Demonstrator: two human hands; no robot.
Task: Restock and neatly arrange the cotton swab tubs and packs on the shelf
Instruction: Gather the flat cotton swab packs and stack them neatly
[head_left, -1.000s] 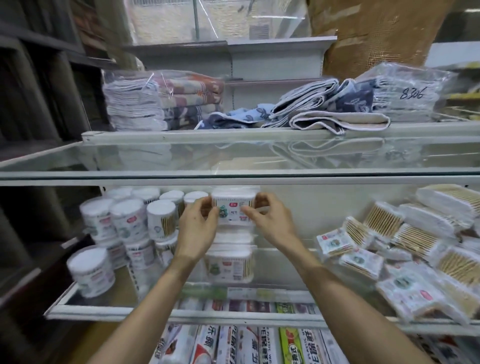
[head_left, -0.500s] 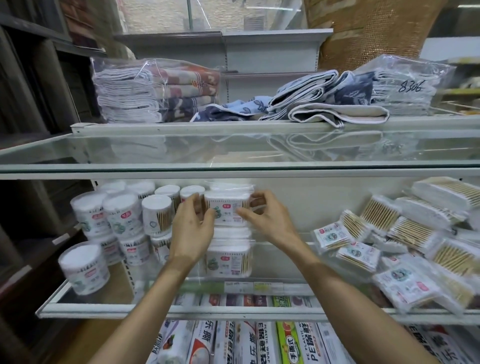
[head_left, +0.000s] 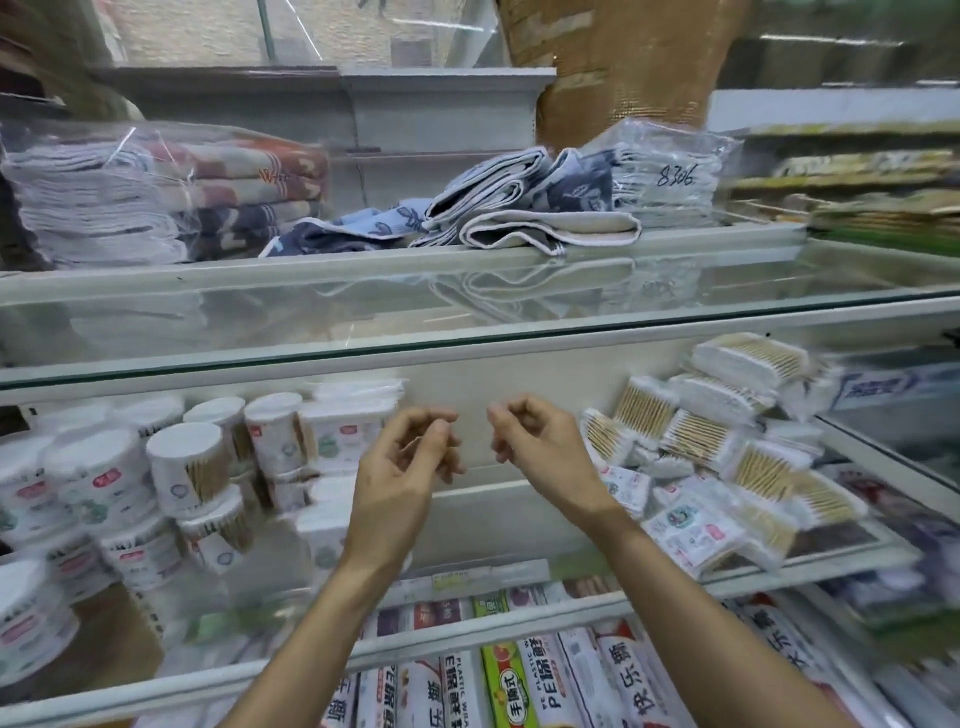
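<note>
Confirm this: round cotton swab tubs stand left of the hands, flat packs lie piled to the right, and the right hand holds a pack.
No: in the head view the right hand holds nothing, fingers loosely curled. The round cotton swab tubs and flat packs lie as stated.

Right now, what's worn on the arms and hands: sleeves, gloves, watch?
Nothing visible. Left hand and right hand are ungloved; no watch or band at either wrist; both forearms bare to the frame edge, no sleeve showing. Rings: too blurred to tell.
</note>
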